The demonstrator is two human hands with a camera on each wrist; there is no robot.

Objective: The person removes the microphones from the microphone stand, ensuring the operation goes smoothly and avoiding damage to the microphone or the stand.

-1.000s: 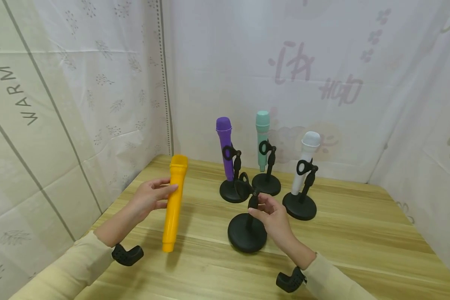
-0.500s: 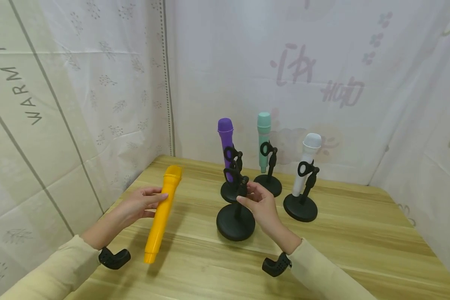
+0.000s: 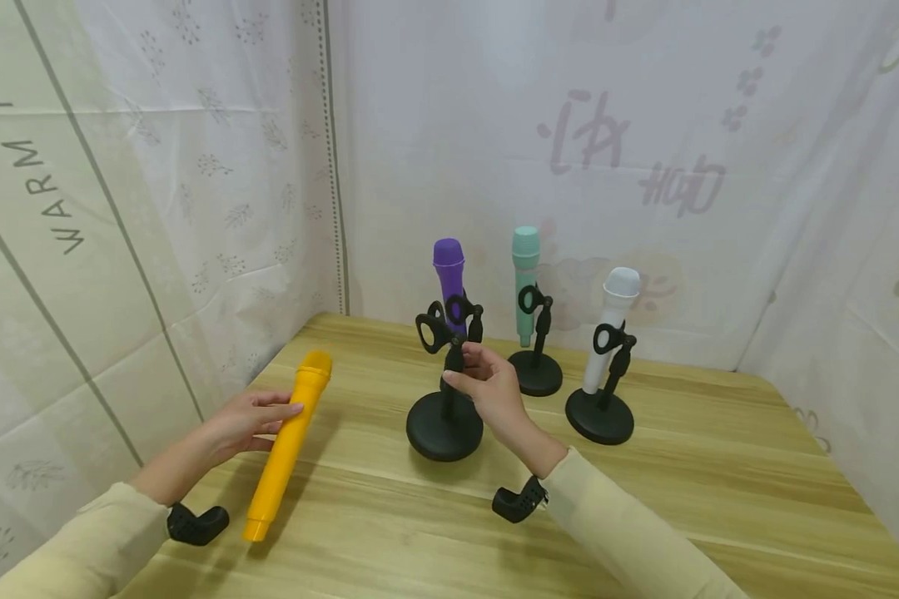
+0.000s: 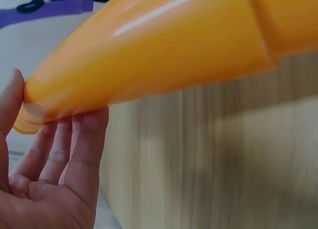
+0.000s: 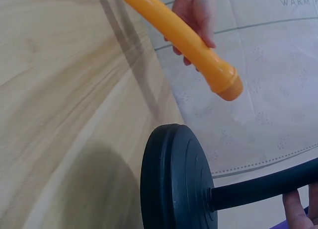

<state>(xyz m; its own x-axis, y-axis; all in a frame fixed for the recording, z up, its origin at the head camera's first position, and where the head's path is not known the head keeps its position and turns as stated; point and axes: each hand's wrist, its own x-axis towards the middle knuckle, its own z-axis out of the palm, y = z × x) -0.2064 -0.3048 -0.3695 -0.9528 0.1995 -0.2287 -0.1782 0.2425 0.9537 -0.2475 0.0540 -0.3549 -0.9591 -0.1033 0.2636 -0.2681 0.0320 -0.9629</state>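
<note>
Left fingers (image 3: 279,411): half-closed, gripping glossy tubular yellow microphone (image 3: 285,447) | right fingers (image 3: 466,383): pinched on disc-based black stand (image 3: 445,424) | table (image 3: 727,457): wood-grained

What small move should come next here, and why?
Probably lower the black stand in the right grip onto the table: its base looks raised, apart from its shadow in the right wrist view. Its clip is empty and the left grip holds the yellow microphone clear of it.
</note>
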